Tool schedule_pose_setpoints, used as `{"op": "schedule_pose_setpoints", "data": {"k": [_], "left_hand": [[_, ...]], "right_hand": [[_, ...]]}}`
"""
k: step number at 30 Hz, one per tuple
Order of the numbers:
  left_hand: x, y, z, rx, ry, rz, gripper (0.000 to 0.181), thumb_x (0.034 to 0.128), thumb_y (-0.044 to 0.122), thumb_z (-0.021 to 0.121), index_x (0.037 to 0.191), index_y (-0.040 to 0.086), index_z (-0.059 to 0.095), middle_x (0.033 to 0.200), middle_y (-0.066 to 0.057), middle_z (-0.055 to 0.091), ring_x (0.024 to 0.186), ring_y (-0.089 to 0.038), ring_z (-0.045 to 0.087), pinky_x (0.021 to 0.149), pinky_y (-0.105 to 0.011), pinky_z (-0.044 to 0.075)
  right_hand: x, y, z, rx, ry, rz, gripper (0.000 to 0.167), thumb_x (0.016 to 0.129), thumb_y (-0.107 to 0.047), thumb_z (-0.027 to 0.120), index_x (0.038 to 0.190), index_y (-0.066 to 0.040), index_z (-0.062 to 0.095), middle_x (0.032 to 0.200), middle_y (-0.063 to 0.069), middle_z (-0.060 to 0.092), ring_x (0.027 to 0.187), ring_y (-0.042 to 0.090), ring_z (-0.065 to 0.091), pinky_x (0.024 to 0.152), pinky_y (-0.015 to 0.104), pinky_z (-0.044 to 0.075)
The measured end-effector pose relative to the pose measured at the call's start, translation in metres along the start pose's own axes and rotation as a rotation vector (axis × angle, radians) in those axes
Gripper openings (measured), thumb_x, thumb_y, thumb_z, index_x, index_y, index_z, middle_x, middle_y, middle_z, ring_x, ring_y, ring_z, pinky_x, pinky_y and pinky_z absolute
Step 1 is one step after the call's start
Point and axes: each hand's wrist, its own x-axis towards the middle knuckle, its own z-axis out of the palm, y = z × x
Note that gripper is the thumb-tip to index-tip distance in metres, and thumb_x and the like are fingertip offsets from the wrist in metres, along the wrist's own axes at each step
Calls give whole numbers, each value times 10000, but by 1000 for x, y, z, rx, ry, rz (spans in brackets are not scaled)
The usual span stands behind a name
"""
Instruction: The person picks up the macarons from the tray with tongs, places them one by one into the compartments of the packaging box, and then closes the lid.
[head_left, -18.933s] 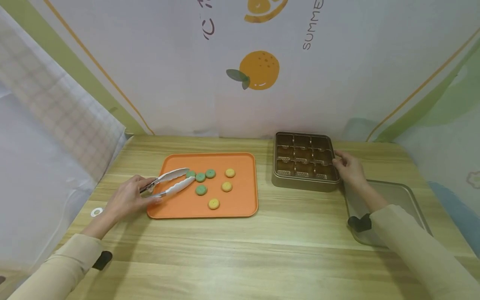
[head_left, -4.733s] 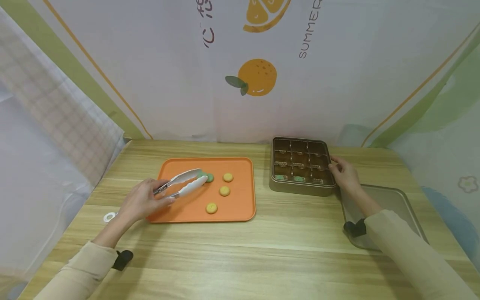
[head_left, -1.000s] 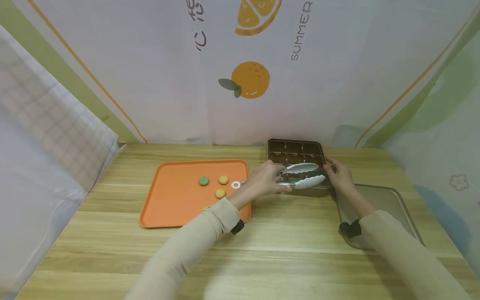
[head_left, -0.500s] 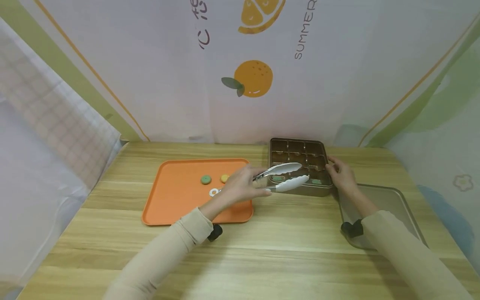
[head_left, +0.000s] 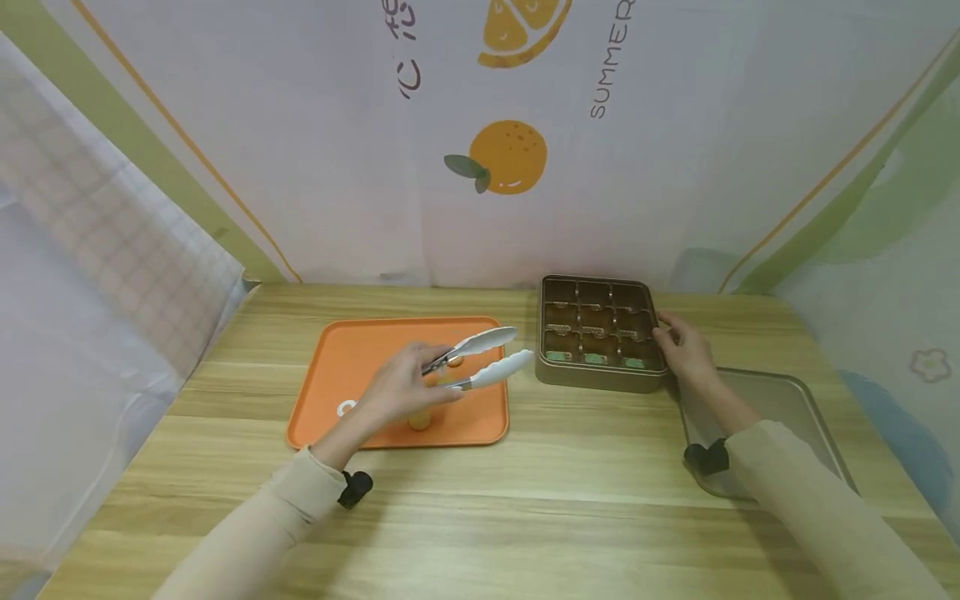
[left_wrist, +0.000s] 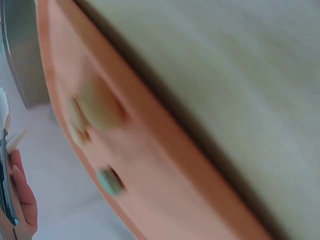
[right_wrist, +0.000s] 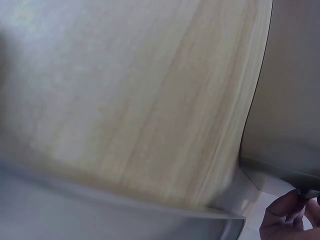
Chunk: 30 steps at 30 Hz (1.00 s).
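My left hand (head_left: pixel 401 383) holds a pair of tongs (head_left: pixel 501 368) with white tips over the orange tray (head_left: pixel 315 417). The tips are spread with nothing between them. In the left wrist view a green macaron-like cookie (left_wrist: pixel 110 181) lies on the tray near several yellow ones (left_wrist: pixel 102 105); in the head view the hand and tongs hide most of them. A bronze box (head_left: pixel 600 379) with a divided insert stands right of the tray. Three green cookies (head_left: pixel 596 359) sit in its front-row compartments. The right hand (head_left: pixel 688 354) pinches the box's right rim.
A flat, grey-gold lid (head_left: pixel 772 417) lies at the right, partly under the right forearm. The wooden table (head_left: pixel 480 533) ends at a printed cloth (head_left: pixel 360 192) behind the tray and box.
Since the first frame, three green cookies have gone from the tray into the box's front row. Over the last second, my left hand moved left with the tongs. The right hand stays.
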Motion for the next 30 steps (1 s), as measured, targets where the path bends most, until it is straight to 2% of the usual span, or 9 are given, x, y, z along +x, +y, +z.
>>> {"op": "schedule_pose_setpoints", "data": {"k": [4, 7, 13, 18, 21, 25, 30], "left_hand": [[-15, -20, -12, 0, 29, -24, 592, 745, 350, 788, 1276, 169, 599, 1121, -55, 599, 929, -243, 537, 724, -362, 410], [-23, -33, -19, 24, 55, -27, 541, 756, 341, 781, 1250, 191, 620, 1156, -71, 600, 992, -254, 550, 757, -386, 422], [-38, -56, -30, 82, 99, -51, 585, 758, 324, 780, 1269, 108, 593, 1103, -107, 589, 927, -272, 552, 714, -372, 422], [-46, -68, -38, 147, 132, -55, 614, 752, 309, 784, 1261, 34, 579, 1068, -143, 587, 817, -249, 532, 673, -362, 417], [-48, -73, -42, 174, 136, -67, 596, 750, 305, 785, 1241, 27, 592, 1071, -151, 586, 843, -249, 526, 675, -358, 408], [-50, -80, -46, 191, 140, -71, 532, 748, 300, 788, 1182, 40, 624, 994, -130, 587, 876, -251, 506, 668, -346, 385], [-49, -85, -49, 219, 145, -62, 508, 746, 288, 789, 1152, 26, 632, 940, -121, 579, 858, -253, 488, 658, -335, 360]], "right_hand": [[0, -1, -1, -5, 8, -4, 443, 1002, -154, 419, 1362, 103, 389, 937, 305, 593, 921, 422, 551, 780, 511, 444], [-1, -2, -1, -9, 9, -3, 442, 1002, -153, 417, 1362, 104, 389, 938, 303, 589, 912, 412, 549, 769, 495, 443], [-1, -2, -1, -20, 2, -2, 441, 1004, -151, 415, 1362, 104, 389, 937, 291, 585, 882, 377, 549, 725, 434, 444], [0, -3, 0, -22, 8, 1, 437, 1002, -152, 422, 1358, 100, 396, 929, 284, 588, 884, 375, 547, 713, 410, 438], [0, -3, 0, -27, 12, -9, 430, 998, -138, 431, 1351, 105, 403, 907, 276, 591, 860, 356, 549, 678, 366, 435], [0, -3, 0, -27, 12, -20, 426, 995, -129, 433, 1344, 114, 406, 874, 257, 589, 808, 311, 536, 636, 314, 417], [-1, -2, -1, -17, 4, -17, 430, 999, -130, 419, 1350, 116, 397, 883, 257, 584, 853, 343, 541, 668, 345, 423]]}}
